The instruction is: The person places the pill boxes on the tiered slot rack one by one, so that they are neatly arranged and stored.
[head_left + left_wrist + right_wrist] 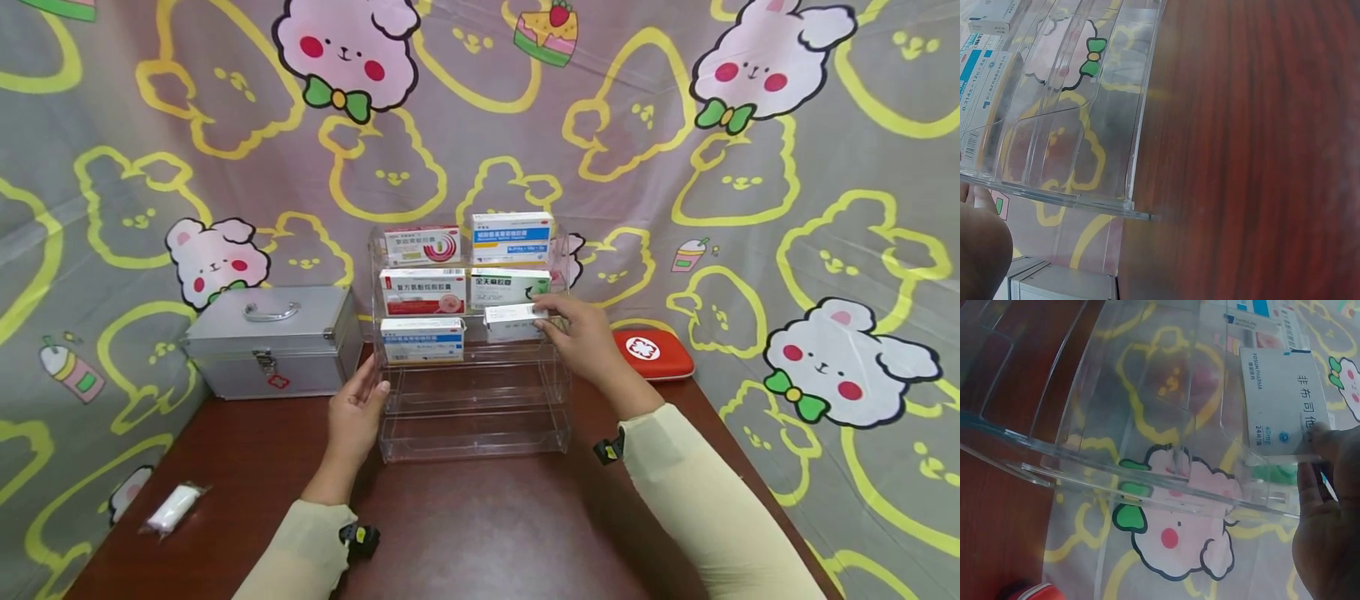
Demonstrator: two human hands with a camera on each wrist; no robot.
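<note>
A clear plastic tiered display rack (474, 439) stands on the table, with medicine boxes in its upper tiers. My right hand (587, 340) pinches a white medicine box (512, 322) between thumb and fingers, at the right half of the third tier from the top. In the right wrist view this box (1277, 403) shows its printed face, tilted over the tier. Beside it on that tier sits a blue-and-white box (423, 342). My left hand (356, 417) touches the rack's left side with loosely extended fingers; its fingertips are partly hidden in the left wrist view.
Above are a red-and-white box (422, 247), a blue-and-yellow box (512, 240), another red-and-white box (423, 292) and a green-and-white box (501, 286). A silver case (273, 350) stands left, a red pouch (663, 354) right. A wrapped white roll (174, 508) lies front left.
</note>
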